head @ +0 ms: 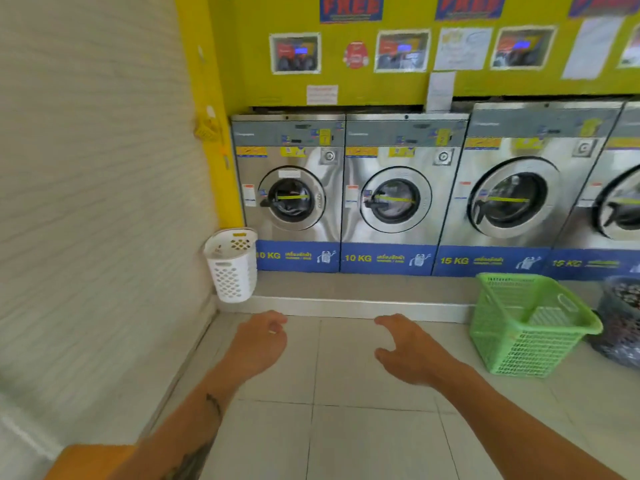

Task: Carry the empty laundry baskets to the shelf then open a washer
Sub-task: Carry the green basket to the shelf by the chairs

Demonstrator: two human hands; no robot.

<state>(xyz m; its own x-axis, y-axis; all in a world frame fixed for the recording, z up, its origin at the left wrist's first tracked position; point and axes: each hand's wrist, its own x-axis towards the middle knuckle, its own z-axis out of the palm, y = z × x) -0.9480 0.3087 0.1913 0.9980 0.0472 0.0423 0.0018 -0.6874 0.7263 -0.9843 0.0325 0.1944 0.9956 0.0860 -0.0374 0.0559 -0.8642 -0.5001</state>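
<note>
A white perforated laundry basket [231,266] stands empty in the corner, on the raised step beside the leftmost washer [290,194]. A green mesh basket [530,323] sits empty on the floor at the right. My left hand [259,344] reaches forward over the tiles, fingers loosely curled, holding nothing. My right hand [408,351] is spread beside it, also holding nothing. Both hands are well short of either basket. Every washer door in view is closed, each crossed by a yellow strip.
A row of steel washers [389,195] stands on a low white step [346,306]. A dark basket full of clothes [620,320] sits behind the green one. A ribbed shutter wall [97,202] bounds the left. An orange object [86,460] shows at the bottom left.
</note>
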